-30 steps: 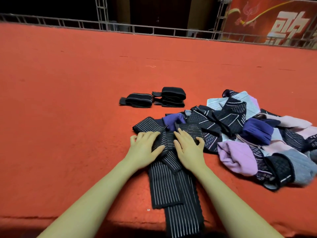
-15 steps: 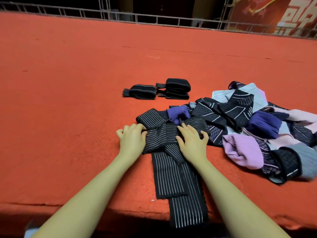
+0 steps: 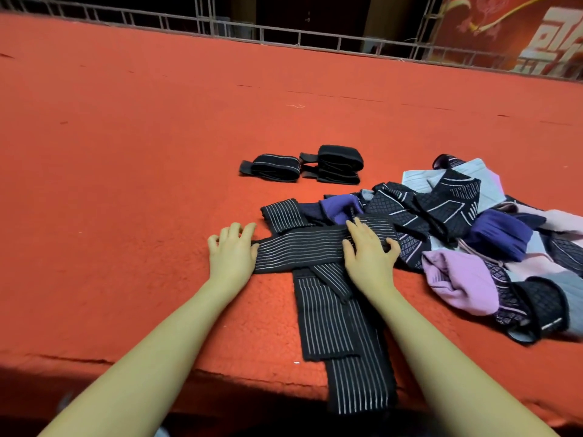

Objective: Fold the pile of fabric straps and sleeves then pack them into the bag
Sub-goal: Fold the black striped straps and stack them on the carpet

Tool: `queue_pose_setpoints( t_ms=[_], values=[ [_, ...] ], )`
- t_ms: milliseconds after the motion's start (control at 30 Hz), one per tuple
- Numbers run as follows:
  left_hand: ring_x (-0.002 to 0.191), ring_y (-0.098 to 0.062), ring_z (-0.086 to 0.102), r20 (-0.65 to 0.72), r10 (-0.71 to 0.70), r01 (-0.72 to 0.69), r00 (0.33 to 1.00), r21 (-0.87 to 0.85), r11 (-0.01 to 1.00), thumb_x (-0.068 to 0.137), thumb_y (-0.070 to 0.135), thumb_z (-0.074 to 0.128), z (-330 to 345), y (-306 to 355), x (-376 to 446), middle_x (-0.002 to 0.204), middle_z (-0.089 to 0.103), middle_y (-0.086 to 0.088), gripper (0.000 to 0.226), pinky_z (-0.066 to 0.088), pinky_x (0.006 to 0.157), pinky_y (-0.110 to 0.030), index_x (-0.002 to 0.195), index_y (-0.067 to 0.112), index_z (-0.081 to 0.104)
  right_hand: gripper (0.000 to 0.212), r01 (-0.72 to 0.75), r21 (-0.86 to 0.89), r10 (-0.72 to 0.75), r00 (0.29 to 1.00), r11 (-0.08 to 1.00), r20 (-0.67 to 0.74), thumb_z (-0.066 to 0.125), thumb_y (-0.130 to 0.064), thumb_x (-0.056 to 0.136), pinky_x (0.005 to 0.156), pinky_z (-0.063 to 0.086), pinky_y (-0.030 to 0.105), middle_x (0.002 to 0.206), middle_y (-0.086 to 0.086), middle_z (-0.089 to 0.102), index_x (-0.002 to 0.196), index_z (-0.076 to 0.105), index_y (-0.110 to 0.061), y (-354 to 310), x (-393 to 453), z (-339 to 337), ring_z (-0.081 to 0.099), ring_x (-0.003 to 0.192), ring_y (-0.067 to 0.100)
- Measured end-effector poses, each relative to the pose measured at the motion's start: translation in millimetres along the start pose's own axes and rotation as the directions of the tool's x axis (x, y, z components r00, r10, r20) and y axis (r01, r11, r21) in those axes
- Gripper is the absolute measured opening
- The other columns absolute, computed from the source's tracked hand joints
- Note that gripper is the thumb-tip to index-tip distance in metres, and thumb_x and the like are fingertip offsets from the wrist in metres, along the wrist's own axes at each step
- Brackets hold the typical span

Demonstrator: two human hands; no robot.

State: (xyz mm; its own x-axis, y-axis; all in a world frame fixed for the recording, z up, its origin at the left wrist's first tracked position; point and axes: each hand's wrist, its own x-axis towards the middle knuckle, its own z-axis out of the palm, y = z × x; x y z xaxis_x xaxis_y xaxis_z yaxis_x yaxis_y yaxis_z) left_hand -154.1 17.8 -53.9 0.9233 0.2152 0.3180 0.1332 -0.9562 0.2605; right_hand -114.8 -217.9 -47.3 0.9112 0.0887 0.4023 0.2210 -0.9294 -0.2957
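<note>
A black strap with thin white stripes (image 3: 303,250) lies crosswise on the red carpeted surface (image 3: 126,184). More of this striped fabric (image 3: 344,348) runs toward me and hangs over the front edge. My left hand (image 3: 232,255) holds the strap's left end, thumb against the fabric, fingers curled on the carpet. My right hand (image 3: 367,257) presses flat on the strap's right part. To the right sits the loose pile of black, purple, pink and grey sleeves (image 3: 457,216). No bag is in view.
Two folded black straps (image 3: 274,168) (image 3: 340,165) lie side by side beyond my hands. A metal railing (image 3: 284,33) borders the far edge, with a red banner (image 3: 520,33) behind it. Bare carpet stretches to the left and far side.
My left hand has slid left off the bundle, drawing the strap's end out flat. My right hand stayed pressing on the strap near the pile.
</note>
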Motion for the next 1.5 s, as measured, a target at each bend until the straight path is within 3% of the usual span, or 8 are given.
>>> queue_pose_setpoints(
  t_ms=[267,433,567,733,967,1133,1333,1500],
  values=[
    [0.145,-0.024,0.015,0.107,-0.026,0.012,0.994,0.125,0.992,0.100,0.045,0.036,-3,-13,0,0.157,0.022,-0.004,0.051,0.011,0.112,-0.042,0.148,0.029,0.030,0.043,0.242,0.038,-0.206,0.889,0.970,-0.409,0.042,-0.015,0.088,0.096,0.022,0.038,0.140,0.003,0.052,0.128,0.057,-0.017,-45,6,-13,0.047,0.126,0.009],
    [0.145,-0.022,0.015,0.125,-0.097,0.088,0.987,0.076,0.993,0.097,0.051,0.038,-4,-21,-1,0.157,0.024,-0.003,0.054,0.010,0.112,-0.043,0.145,0.028,0.035,0.045,0.546,-0.079,-0.552,0.826,0.834,-0.118,0.052,-0.013,0.079,0.094,0.022,0.038,0.123,0.002,0.065,0.123,0.062,-0.015,-82,1,0,0.063,0.111,0.016],
    [0.144,-0.021,0.016,0.133,-0.127,0.125,0.983,0.029,0.992,0.096,0.051,0.041,-5,-28,-4,0.156,0.026,-0.001,0.056,0.011,0.111,-0.042,0.146,0.028,0.034,0.055,0.566,-0.031,-0.534,0.793,0.824,0.294,0.041,-0.027,0.099,0.106,0.005,0.040,0.136,-0.002,0.054,0.149,0.024,-0.012,-95,-11,24,0.048,0.127,0.015],
    [0.134,-0.020,0.037,-0.045,0.016,-0.023,0.999,-0.162,0.986,0.094,0.038,0.037,-5,-32,-8,0.143,0.048,0.000,0.044,0.016,0.099,-0.036,0.132,0.024,0.055,0.062,0.627,-0.022,-0.600,0.754,0.778,0.266,0.018,-0.048,0.090,0.093,0.012,0.039,0.134,-0.005,0.057,0.128,0.059,-0.022,-90,-12,28,0.052,0.123,0.017],
    [0.140,-0.011,0.027,0.189,0.158,-0.152,0.969,-0.042,0.987,0.097,0.046,0.036,-11,-22,-16,0.150,0.037,0.011,0.041,0.011,0.109,-0.037,0.135,0.035,0.049,0.043,0.229,0.020,-0.217,0.943,0.973,-0.253,0.041,-0.038,0.087,0.087,0.023,0.035,0.127,0.001,0.060,0.117,0.063,-0.017,-71,-11,16,0.044,0.111,0.018],
    [0.138,-0.016,0.032,0.152,0.081,-0.087,0.985,0.039,0.995,0.097,0.052,0.034,-14,-1,-13,0.135,0.054,0.006,0.041,0.012,0.109,-0.042,0.114,0.024,0.057,0.051,-0.173,-0.034,0.168,0.978,0.984,-0.126,0.052,-0.047,0.091,0.098,0.022,0.047,0.135,0.020,0.048,0.106,0.064,0.001,-37,-5,4,0.041,0.121,0.038],
    [0.137,-0.017,0.033,0.139,0.012,-0.024,0.990,0.082,0.996,0.097,0.047,0.037,-3,10,-17,0.135,0.051,0.005,0.038,0.015,0.108,-0.043,0.123,0.021,0.047,0.050,-0.144,-0.111,0.146,0.989,0.983,0.016,0.057,-0.047,0.090,0.100,0.012,0.043,0.149,0.013,0.033,0.115,0.059,-0.004,-28,-4,8,0.024,0.136,0.029],
    [0.140,-0.016,0.027,0.118,-0.032,0.028,0.993,0.033,0.999,0.101,0.035,0.034,-1,4,-23,0.143,0.044,0.008,0.034,0.015,0.106,-0.041,0.131,0.026,0.044,0.024,-0.095,0.053,0.106,0.950,0.994,-0.295,0.054,-0.029,0.086,0.082,0.021,0.039,0.102,0.013,0.063,0.080,0.064,-0.007,-24,-6,16,0.048,0.097,0.031]
  ],
)
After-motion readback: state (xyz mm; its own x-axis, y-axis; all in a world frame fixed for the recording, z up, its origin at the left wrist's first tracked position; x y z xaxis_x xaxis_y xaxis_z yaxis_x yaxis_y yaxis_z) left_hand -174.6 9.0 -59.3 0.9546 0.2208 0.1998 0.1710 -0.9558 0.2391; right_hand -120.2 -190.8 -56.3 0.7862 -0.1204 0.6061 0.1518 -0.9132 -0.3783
